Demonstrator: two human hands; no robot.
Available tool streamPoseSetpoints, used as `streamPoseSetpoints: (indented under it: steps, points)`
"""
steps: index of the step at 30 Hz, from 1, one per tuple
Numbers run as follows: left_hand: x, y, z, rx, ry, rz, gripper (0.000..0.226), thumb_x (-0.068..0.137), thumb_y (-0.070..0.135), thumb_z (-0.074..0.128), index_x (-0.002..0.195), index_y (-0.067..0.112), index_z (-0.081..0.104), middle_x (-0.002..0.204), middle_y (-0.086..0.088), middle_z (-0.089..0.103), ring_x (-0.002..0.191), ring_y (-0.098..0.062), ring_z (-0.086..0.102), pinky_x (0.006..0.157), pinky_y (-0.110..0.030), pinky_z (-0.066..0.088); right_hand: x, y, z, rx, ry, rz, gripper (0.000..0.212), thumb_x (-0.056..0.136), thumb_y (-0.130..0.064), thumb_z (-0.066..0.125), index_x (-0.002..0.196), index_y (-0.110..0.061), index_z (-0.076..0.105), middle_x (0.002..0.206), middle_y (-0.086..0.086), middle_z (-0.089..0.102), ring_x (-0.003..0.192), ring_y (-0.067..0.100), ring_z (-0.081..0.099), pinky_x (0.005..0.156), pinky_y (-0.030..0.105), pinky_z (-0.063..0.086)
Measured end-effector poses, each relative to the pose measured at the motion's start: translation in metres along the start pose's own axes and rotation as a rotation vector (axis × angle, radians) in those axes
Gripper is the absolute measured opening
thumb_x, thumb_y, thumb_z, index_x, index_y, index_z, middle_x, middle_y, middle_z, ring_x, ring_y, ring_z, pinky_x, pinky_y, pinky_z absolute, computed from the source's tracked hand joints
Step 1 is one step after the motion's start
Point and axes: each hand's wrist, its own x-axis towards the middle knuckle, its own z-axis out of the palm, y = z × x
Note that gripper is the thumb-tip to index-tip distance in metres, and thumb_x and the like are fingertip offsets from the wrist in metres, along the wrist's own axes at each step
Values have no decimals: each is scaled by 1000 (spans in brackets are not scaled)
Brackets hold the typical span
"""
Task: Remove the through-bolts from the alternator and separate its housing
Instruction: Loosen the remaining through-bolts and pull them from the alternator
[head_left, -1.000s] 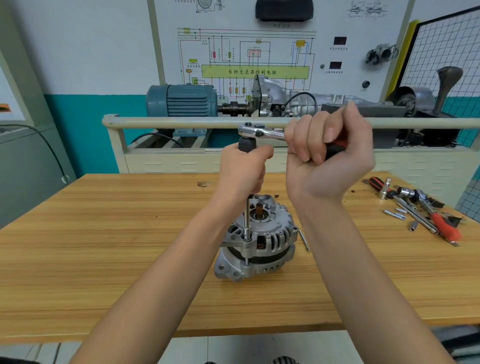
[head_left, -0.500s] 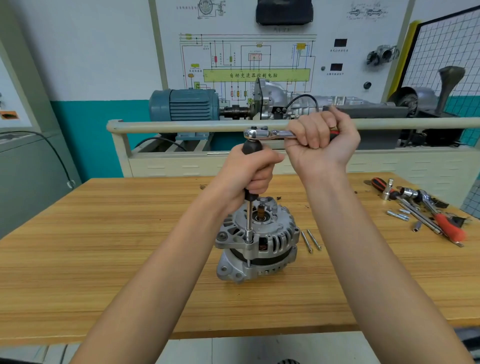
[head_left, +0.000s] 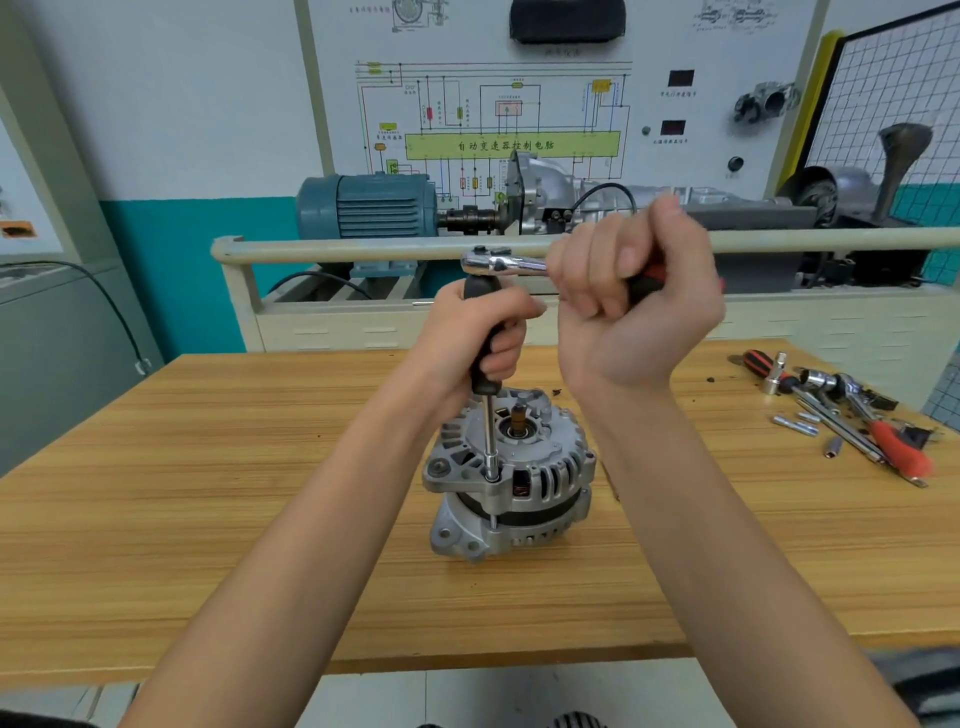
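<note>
A silver alternator (head_left: 511, 480) stands upright on the wooden table (head_left: 208, 493), shaft end up. A long socket extension (head_left: 489, 441) stands upright on a through-bolt at the housing's front left edge. My left hand (head_left: 480, 338) grips the extension's black handle. A chrome ratchet (head_left: 501, 262) sits on top of that handle. Its red and black grip is held by my right hand (head_left: 634, 306), which is curled round it to the right of the ratchet head. The bolt head is hidden under the socket.
Loose tools (head_left: 852, 410) lie at the table's right: ratchets, sockets, a red-handled driver and small bolts. Behind the table runs a beige rail (head_left: 363, 247) in front of a blue motor (head_left: 374, 205) and a gearbox trainer with a wiring board.
My right hand has swung the ratchet handle back and forth, away at half a second ago and back toward me now. My left hand stays on the extension.
</note>
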Motion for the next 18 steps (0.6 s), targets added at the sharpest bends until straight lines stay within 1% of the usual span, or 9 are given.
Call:
streamPoseSetpoints:
  steps: [2, 4, 5, 7, 10, 12, 14, 16, 18]
  points:
    - [0, 0, -4, -97, -108, -6, 38, 78, 3, 55, 45, 18, 45, 38, 4, 31, 29, -7, 23, 34, -15, 23, 12, -4, -8, 157, 116, 177, 48, 90, -12, 36, 42, -15, 42, 33, -5, 24, 32, 11, 18, 42, 22, 19]
    - [1, -1, -4, -135, -159, -23, 37, 76, 5, 54, 45, 18, 42, 36, 5, 29, 27, -5, 22, 33, -12, 21, 22, -6, -16, 315, 265, 314, 49, 91, -14, 35, 42, -14, 39, 32, -4, 22, 31, 11, 17, 40, 20, 18]
    - [2, -1, -3, -121, -169, -34, 39, 78, 4, 55, 45, 18, 40, 36, 6, 28, 26, -5, 21, 33, -11, 20, 26, -6, -20, 381, 323, 350, 50, 93, -15, 34, 43, -14, 37, 32, -4, 21, 30, 11, 17, 39, 19, 17]
    - [3, -2, 1, -56, -149, -48, 47, 85, 1, 54, 45, 18, 37, 36, 6, 26, 27, -5, 18, 34, -11, 18, 29, -7, -23, 438, 369, 355, 51, 94, -16, 34, 44, -14, 36, 32, -4, 20, 29, 11, 17, 39, 19, 16]
    - [3, -2, 6, 20, 43, -42, 49, 90, 1, 50, 47, 17, 34, 37, 6, 25, 29, -7, 16, 35, -13, 17, 20, -5, -16, 331, 304, 266, 52, 95, -14, 31, 43, -14, 38, 33, -4, 22, 31, 11, 17, 40, 20, 18]
    - [3, -4, 11, 58, 198, -14, 44, 88, 0, 51, 52, 17, 32, 38, 6, 25, 31, -9, 16, 36, -14, 16, 10, -3, -7, 186, 191, 151, 52, 95, -12, 31, 43, -14, 39, 33, -4, 23, 32, 11, 17, 41, 21, 19]
    - [4, -6, 16, 84, 318, 16, 42, 85, -2, 52, 55, 18, 30, 38, 7, 25, 32, -10, 16, 37, -15, 16, -2, 2, 4, 26, 63, -16, 45, 90, -7, 35, 46, -14, 41, 34, -5, 26, 33, 11, 18, 43, 23, 18]
    - [4, -7, 18, 94, 362, 42, 42, 83, -3, 52, 54, 18, 30, 38, 7, 25, 32, -9, 17, 36, -14, 17, -10, 7, 13, -121, -27, -159, 37, 85, -2, 33, 54, -17, 44, 37, -6, 30, 34, 10, 21, 43, 25, 17]
    - [2, -8, 16, 91, 328, 50, 42, 83, -4, 53, 54, 18, 32, 39, 7, 26, 33, -9, 18, 35, -15, 18, -12, 8, 14, -146, -51, -174, 37, 85, -1, 33, 54, -17, 45, 37, -7, 30, 34, 10, 22, 43, 25, 16]
